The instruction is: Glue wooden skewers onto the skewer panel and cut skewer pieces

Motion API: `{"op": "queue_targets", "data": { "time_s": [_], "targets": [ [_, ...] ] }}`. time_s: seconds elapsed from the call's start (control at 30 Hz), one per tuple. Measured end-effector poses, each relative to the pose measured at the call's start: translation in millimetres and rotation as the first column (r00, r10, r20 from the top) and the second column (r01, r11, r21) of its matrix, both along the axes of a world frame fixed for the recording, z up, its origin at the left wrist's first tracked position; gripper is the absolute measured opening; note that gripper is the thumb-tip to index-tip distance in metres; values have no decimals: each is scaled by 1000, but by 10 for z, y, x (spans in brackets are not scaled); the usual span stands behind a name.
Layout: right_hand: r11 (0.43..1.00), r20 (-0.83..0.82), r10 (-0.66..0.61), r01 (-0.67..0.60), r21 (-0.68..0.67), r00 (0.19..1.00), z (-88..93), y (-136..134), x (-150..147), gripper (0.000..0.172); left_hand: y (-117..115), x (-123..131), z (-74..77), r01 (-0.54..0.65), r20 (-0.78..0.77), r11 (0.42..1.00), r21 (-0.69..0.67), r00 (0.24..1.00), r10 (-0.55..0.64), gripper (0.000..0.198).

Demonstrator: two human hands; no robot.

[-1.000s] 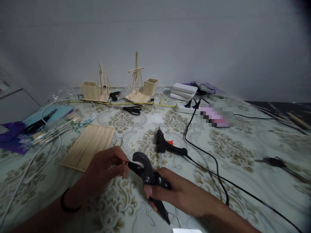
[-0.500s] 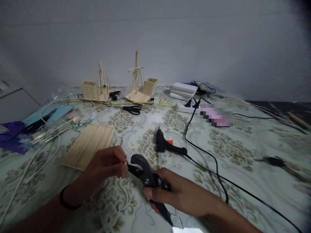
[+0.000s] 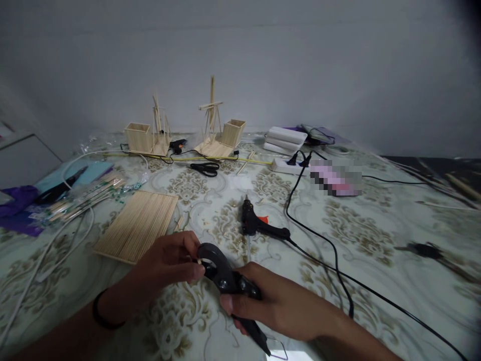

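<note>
My right hand (image 3: 270,303) grips the handles of black cutting pliers (image 3: 221,273), whose curved jaw points left. My left hand (image 3: 169,265) is closed in a pinch on a small pale stick piece (image 3: 199,261), holding it in the jaws of the pliers. A black band sits on my left wrist. Both hands hover low over the patterned cloth (image 3: 356,240) near its front edge.
A black glue gun (image 3: 255,225) with its cable lies just behind my hands. A flat mat of thin wooden sticks (image 3: 137,225) lies to the left. Further back stand two stick models (image 3: 180,135), black scissors (image 3: 205,168), a white power strip (image 3: 287,165) and stick packets (image 3: 78,200).
My left hand has moved right and pushed the stick piece into the jaws. The pliers have shifted slightly left and down in my right hand.
</note>
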State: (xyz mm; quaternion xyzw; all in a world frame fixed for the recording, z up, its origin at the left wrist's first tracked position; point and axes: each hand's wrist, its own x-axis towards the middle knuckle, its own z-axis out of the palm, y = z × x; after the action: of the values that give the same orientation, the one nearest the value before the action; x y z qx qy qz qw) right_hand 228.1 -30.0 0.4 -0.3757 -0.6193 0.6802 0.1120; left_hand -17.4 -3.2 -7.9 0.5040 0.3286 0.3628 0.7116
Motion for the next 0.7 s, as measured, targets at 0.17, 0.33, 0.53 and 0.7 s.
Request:
{"op": "queue_targets", "data": {
  "time_s": [0.17, 0.33, 0.53, 0.7],
  "targets": [
    [1000, 17, 24, -24, 2, 1000, 24, 4, 4, 46, -16, 0, 9, 6, -28, 1000, 27, 1000, -6, 30],
    [1000, 27, 3, -4, 6, 1000, 29, -5, -6, 49, -32, -17, 12, 8, -38, 998, 64, 999, -6, 29],
    [1000, 26, 12, -12, -8, 1000, 32, -8, -14, 45, -36, -18, -27, 36, -88, 999, 41, 996, -33, 27],
    [999, 21, 45, -45, 1, 999, 30, -3, -10, 46, -45, -8, -2, 39, -61, 999, 22, 997, -38, 25]
  ]
}}
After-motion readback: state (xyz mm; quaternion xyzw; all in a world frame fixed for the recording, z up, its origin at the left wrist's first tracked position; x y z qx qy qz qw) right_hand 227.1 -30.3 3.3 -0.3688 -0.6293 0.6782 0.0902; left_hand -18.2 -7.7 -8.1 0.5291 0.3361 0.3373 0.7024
